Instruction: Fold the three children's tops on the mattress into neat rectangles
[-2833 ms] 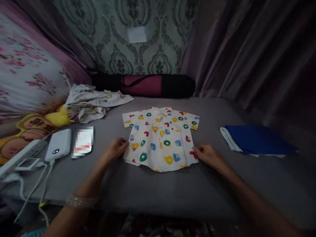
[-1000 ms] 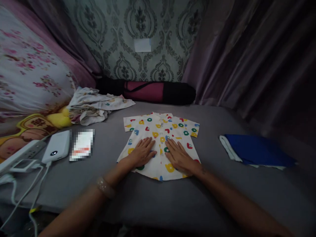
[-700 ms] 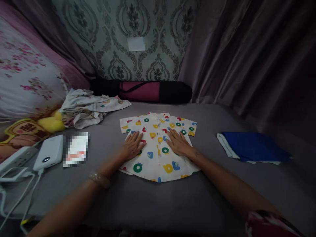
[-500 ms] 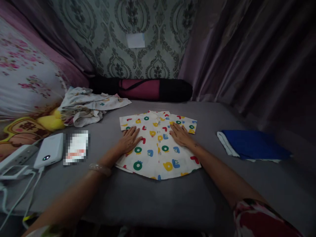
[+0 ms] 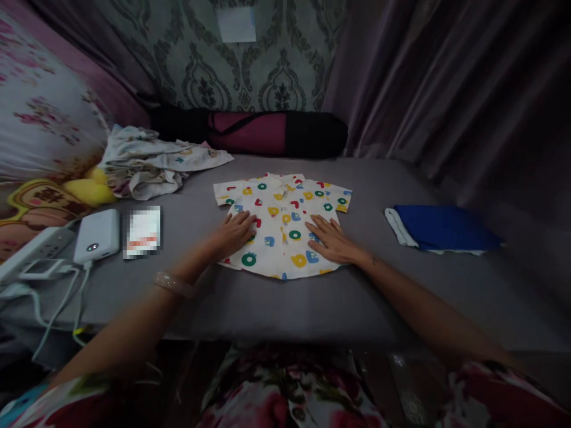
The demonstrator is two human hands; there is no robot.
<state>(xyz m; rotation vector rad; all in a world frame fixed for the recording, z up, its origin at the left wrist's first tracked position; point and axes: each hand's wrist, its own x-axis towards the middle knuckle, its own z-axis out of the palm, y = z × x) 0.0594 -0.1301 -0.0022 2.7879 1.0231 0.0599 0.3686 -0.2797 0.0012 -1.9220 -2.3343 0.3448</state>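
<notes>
A small white child's shirt [image 5: 282, 209] printed with red, green, yellow and blue shapes lies flat, front up, on the grey surface [image 5: 285, 297]. My left hand [image 5: 235, 232] rests palm down on its lower left part, fingers stretched out. My right hand [image 5: 331, 240] lies flat on its lower right part, fingers spread. Neither hand holds anything.
A heap of pale clothes [image 5: 147, 166] lies at the back left, with a yellow toy [image 5: 91, 191] beside it. A white power bank [image 5: 97, 235], a power strip [image 5: 31, 252] and cables sit at the left. Folded blue cloth [image 5: 441, 228] lies at the right. A dark roll bag [image 5: 259, 131] runs along the wall.
Both hands slid up the shirt from its hem corners, pressing it flat, then drew back down toward the hem. The view has pulled back and my flowered clothing now shows.
</notes>
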